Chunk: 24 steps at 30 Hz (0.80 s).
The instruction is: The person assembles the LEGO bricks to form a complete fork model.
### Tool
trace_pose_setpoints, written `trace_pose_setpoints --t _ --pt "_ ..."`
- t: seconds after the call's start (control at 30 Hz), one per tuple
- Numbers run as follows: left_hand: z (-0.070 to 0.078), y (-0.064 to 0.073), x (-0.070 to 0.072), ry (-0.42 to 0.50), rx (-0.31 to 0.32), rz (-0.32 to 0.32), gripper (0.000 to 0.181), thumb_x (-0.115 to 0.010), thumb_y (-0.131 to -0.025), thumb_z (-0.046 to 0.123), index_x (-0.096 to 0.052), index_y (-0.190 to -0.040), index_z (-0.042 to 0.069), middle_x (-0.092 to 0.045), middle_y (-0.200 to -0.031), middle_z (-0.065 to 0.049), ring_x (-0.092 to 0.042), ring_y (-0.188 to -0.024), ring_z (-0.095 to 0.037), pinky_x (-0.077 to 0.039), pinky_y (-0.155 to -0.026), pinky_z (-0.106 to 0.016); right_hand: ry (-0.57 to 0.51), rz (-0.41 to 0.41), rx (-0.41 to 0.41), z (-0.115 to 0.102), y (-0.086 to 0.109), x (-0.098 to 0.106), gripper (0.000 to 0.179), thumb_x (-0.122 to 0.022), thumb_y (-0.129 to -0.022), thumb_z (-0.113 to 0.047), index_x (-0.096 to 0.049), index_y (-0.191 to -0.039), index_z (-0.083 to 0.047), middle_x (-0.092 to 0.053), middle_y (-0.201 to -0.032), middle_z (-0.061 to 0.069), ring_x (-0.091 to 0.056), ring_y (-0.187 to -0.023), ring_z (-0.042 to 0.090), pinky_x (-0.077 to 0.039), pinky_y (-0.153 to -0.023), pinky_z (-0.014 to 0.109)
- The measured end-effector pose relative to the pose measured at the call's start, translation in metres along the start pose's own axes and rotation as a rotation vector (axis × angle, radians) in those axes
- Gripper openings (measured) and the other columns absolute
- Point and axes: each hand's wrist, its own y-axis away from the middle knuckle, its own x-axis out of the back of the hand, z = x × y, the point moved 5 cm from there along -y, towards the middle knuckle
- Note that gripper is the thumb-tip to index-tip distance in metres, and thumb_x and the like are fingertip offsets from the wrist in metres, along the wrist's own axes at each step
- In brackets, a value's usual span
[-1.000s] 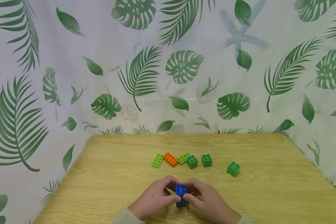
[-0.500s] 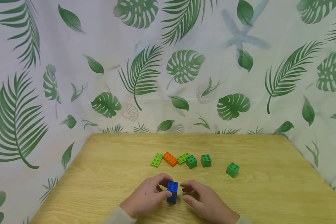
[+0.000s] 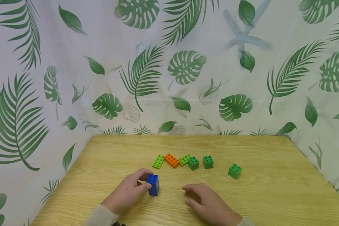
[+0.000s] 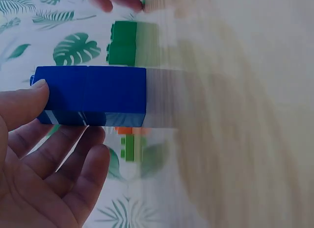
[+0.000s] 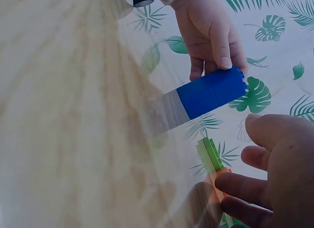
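Observation:
Two blue toy building bricks (image 3: pixel 153 187) are stacked into an upright tower left of the table's middle. My left hand (image 3: pixel 127 191) pinches the tower near its top, thumb on the near side and fingers behind. In the left wrist view a seam shows between the two blue bricks (image 4: pixel 93 93), and their lower end meets the tabletop. To the right, my right hand (image 3: pixel 209 202) hovers low over or rests on the table, fingers loosely bent with nothing in them. The right wrist view shows the blue tower (image 5: pixel 211 93) apart from this hand.
Behind the hands lie a lime brick (image 3: pixel 158 161), an orange brick (image 3: pixel 171 160), another lime brick (image 3: pixel 184 159) and a dark green brick (image 3: pixel 193 163). Two more green bricks (image 3: pixel 207 162) stand to their right, spaced apart. A leaf-patterned cloth (image 3: pixel 186 116) hangs behind the wooden table (image 3: pixel 115 150).
Both hands held the blue tower at first. My right hand let go and stayed near its place, while my left hand carried the tower to the left.

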Motion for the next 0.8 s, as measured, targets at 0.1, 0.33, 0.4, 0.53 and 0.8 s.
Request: trace_pose_setpoints --t 0.1,0.33,0.4,0.53,0.8 --pt "-0.007 -0.001 0.011 -0.035 0.004 0.022 0.043 -0.060 -0.103 0.036 -0.053 -0.142 0.020 -0.060 -0.129 -0.004 -0.059 -0.114 -0.022 -0.049 -0.093 -0.047 0.013 0.007 0.010 0.001 0.001 0.000 0.041 -0.057 -0.103 -0.044 -0.062 -0.136 -0.020 -0.062 -0.130 -0.012 -0.055 -0.123 0.017 -0.044 -0.102 0.051" --pt "-0.025 -0.007 0.037 -0.062 0.019 0.103 0.043 -0.057 -0.105 0.036 -0.051 -0.145 0.023 -0.059 -0.132 -0.002 -0.057 -0.120 -0.021 -0.047 -0.097 -0.048 0.011 0.002 0.010 0.003 0.002 0.000 0.041 -0.057 -0.103 -0.045 -0.062 -0.136 -0.021 -0.061 -0.130 -0.012 -0.055 -0.124 0.018 -0.044 -0.102 0.051" --pt "-0.030 -0.009 0.044 -0.075 0.036 0.133 0.044 -0.057 -0.105 0.036 -0.050 -0.146 0.024 -0.059 -0.134 -0.002 -0.056 -0.122 -0.021 -0.046 -0.099 -0.049 0.012 -0.004 0.007 0.004 0.002 0.000 0.042 -0.056 -0.103 -0.046 -0.062 -0.136 -0.021 -0.062 -0.130 -0.012 -0.055 -0.124 0.018 -0.044 -0.102 0.051" --pt "-0.038 -0.012 0.059 -0.120 0.065 0.184 0.047 -0.055 -0.106 0.034 -0.045 -0.150 0.022 -0.056 -0.139 -0.007 -0.053 -0.128 -0.027 -0.044 -0.102 -0.053 0.012 -0.008 0.009 0.004 0.002 0.000 0.042 -0.056 -0.103 -0.046 -0.062 -0.136 -0.021 -0.062 -0.129 -0.012 -0.055 -0.124 0.018 -0.044 -0.102 0.051" --pt "-0.056 -0.021 0.089 -0.172 0.083 0.225 0.050 -0.048 -0.109 0.032 -0.037 -0.155 0.017 -0.048 -0.147 -0.016 -0.046 -0.136 -0.037 -0.037 -0.108 -0.058 0.019 -0.011 0.008 0.005 0.002 0.000 0.042 -0.056 -0.103 -0.047 -0.062 -0.136 -0.022 -0.062 -0.129 -0.013 -0.055 -0.123 0.016 -0.044 -0.102 0.050"
